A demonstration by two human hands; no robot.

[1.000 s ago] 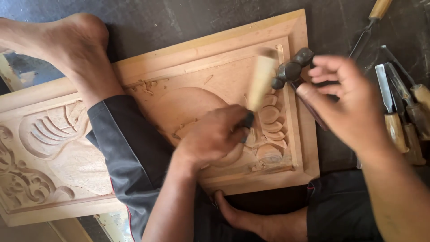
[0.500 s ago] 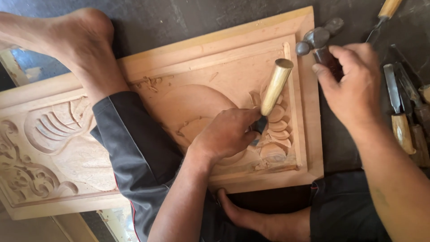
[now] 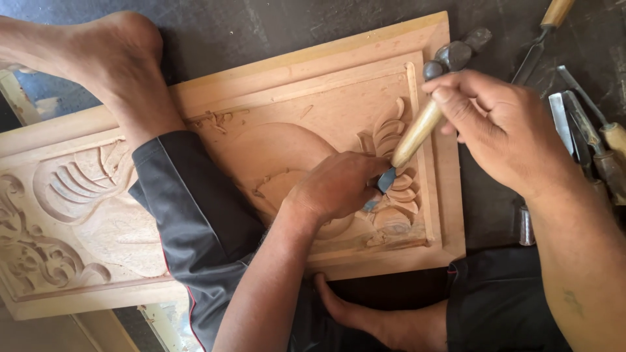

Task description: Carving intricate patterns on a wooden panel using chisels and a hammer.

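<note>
A pale carved wooden panel [image 3: 313, 111] lies on the dark floor under my leg. My left hand [image 3: 336, 186] rests on the panel and grips a chisel [image 3: 417, 133] low on its wooden handle. The chisel's blade sits in the leaf carving [image 3: 398, 195] near the panel's right border. My right hand [image 3: 502, 130] is closed around a hammer [image 3: 450, 57]. The hammer's metal head hangs just above the top end of the chisel handle, which reaches up to my right fingers.
My bare foot [image 3: 111, 58] presses on the panel's upper left, and a dark trouser leg [image 3: 195, 208] crosses it. Several more chisels [image 3: 587, 130] lie on the floor at the right. A second bare foot [image 3: 365, 313] shows below the panel.
The hammer was near the chisel a second ago, then swung away to the right. Now the chisel leans further right and its handle end meets my right hand and the hammer again.
</note>
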